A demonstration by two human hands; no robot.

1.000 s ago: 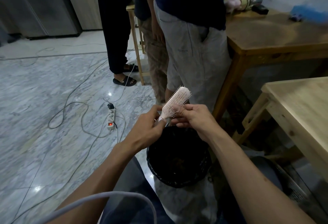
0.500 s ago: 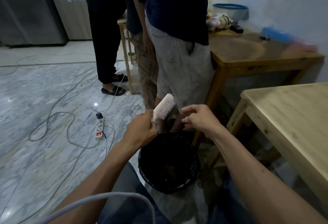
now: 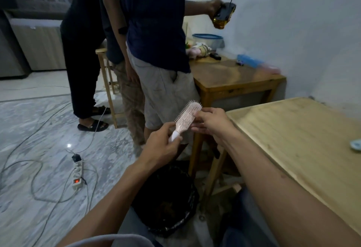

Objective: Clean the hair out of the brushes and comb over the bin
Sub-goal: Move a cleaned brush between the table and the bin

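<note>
A pink hair brush (image 3: 185,118) with pale bristles is held up in front of me, tilted with its head toward the upper right. My left hand (image 3: 163,145) grips its white handle from below. My right hand (image 3: 212,124) touches the brush head with its fingertips on the right side. Below my hands, between my knees, stands a bin lined with a black bag (image 3: 166,199). Whether hair is caught in the bristles is too small to tell. No comb is in view.
Three people stand close in front of me beside a dark wooden table (image 3: 234,79) with a bowl and clutter. A light wooden table (image 3: 293,139) is at my right. A power strip (image 3: 77,174) and cables lie on the marble floor at left.
My right hand, apart from the brush half a second ago, has come back to the brush head. The view has tipped upward, so the bin sits lower in the frame.
</note>
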